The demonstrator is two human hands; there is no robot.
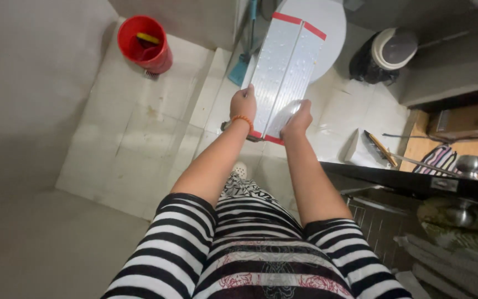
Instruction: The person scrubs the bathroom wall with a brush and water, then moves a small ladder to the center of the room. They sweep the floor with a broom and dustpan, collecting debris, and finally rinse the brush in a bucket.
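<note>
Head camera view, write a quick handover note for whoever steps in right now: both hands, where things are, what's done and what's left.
Left hand: grips the left edge of the white panel with red end strips, near its lower end.
Right hand: holds the panel's lower right edge, with something pale and translucent under the fingers; what it is cannot be told.
Panel: held up over the tiled floor, its far end in front of the white toilet lid.
Nearby: red bucket far left, dark bin with pale lid right.
Done: panel lifted, in both hands.
Left: it has not been set down.

Your panel (283,66), frame centre: pale dimpled plastic, glossy, red edging. Upper left bucket (145,44): glossy red plastic. Floor tiles (139,127): smooth, dull.
</note>
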